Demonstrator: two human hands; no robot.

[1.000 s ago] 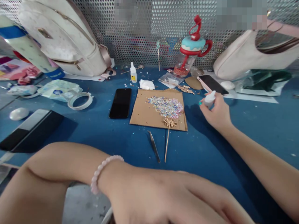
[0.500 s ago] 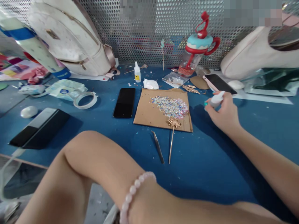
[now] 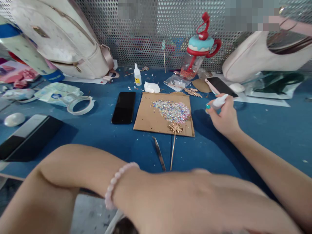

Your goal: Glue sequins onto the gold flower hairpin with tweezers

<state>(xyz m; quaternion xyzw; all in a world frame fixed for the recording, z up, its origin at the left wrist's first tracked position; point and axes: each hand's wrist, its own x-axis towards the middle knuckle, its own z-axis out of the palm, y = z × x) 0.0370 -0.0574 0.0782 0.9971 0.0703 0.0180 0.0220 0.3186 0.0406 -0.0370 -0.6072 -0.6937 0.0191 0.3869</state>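
My right hand [image 3: 227,117] is closed round a small white squeeze bottle [image 3: 219,102], held tilted above the blue table right of the cardboard. My left hand [image 3: 204,198] reaches across the bottom of the view, back upward, a pale bead bracelet [image 3: 114,182] on its wrist. Its fingers are blurred and partly cut off. On the cardboard piece [image 3: 146,120] lies a heap of glittering rhinestones [image 3: 172,110]. A gold hairpin stick [image 3: 173,146] rests with its flower-shaped head on the cardboard's near edge. Tweezers [image 3: 159,153] lie beside its stem, close to my left hand.
Left of the cardboard are a black phone [image 3: 123,108] and a tape roll [image 3: 80,105]. Behind stand a glue bottle [image 3: 137,75] and a red-handled cup [image 3: 201,45]. A white backpack [image 3: 60,39] and a pale handbag [image 3: 248,55] flank the mesh panel [image 3: 143,45].
My left hand has come up and further into view, now near the lower ends of the tweezers and stick. The view has shifted slightly right. My right hand still holds the squeeze bottle.
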